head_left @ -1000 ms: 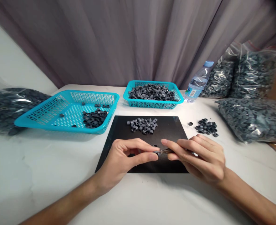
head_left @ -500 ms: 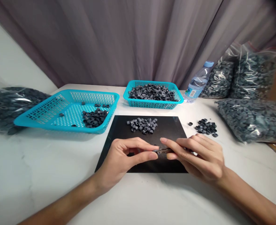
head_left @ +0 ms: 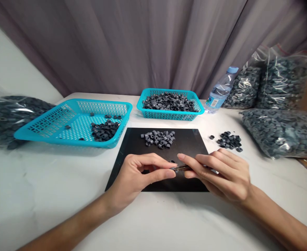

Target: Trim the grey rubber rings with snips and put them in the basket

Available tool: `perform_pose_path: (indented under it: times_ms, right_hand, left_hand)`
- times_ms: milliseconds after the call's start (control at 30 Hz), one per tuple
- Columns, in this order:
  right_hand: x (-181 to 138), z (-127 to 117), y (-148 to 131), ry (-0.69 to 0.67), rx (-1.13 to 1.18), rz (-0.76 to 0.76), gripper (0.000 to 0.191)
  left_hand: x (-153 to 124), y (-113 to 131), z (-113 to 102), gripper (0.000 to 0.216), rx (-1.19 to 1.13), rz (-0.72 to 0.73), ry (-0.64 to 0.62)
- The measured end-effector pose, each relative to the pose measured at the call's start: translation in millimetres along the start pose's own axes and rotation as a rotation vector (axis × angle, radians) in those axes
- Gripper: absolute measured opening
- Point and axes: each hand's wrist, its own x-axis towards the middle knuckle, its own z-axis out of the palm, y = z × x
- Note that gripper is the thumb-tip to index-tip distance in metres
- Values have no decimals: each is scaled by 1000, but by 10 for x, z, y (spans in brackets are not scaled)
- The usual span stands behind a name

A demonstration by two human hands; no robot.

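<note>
Over the black mat [head_left: 132, 157], my left hand [head_left: 140, 174] pinches a small dark grey cylinder piece [head_left: 173, 169] between thumb and forefinger, mostly hidden by the fingertips. My right hand [head_left: 221, 170] is closed around slim metal tweezers [head_left: 181, 167], whose points touch the piece; the rest of the tool is covered by the fingers. Just beyond the fingertips, a loose dark ring [head_left: 172, 161] shows on the mat. A pile of short grey hollow cylinders [head_left: 160, 138] lies at the mat's far side.
A blue basket [head_left: 72, 141] at left holds some pieces; another blue basket [head_left: 169, 115] behind the mat is full of them. Right of the mat lies a small pile of pieces [head_left: 229, 140]. A water bottle [head_left: 218, 92] and filled plastic bags [head_left: 284, 134] stand beyond; another bag [head_left: 15, 118] is far left.
The tweezers have shifted slightly at the piece, and the view has tilted a little. Both hands keep nearly the same place and grip.
</note>
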Motion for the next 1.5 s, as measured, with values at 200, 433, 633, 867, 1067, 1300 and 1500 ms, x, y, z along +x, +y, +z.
perform_pose_path:
  times_ms: [200,433,633,867,1067,1300,1500]
  right_hand:
    - [-6,0,4,-4,24,-6,28]
    - [-14,-8,7,-9,29,-1,24]
    - [9,-10,10,6,39,-6,23]
    - [5,-25,3,-13,32,11,24]
    - [6,-25,4,16,56,0,23]
    - [23,-35,-5,-4,73,41,21]
    - [4,-29,0,-6,49,24,27]
  left_hand:
    - [2,18,-1,12,0,-23,-20]
    - [3,24,10,13,-67,-44,-45]
    - [-7,21,17,14,-94,-48,-58]
    - [0,20,-2,13,-91,-69,-79]
    - [-14,0,-17,13,-75,-63,-84]
    - [10,-23,-16,13,-74,-23,-40]
    - [10,-22,-10,16,-58,13,-8]
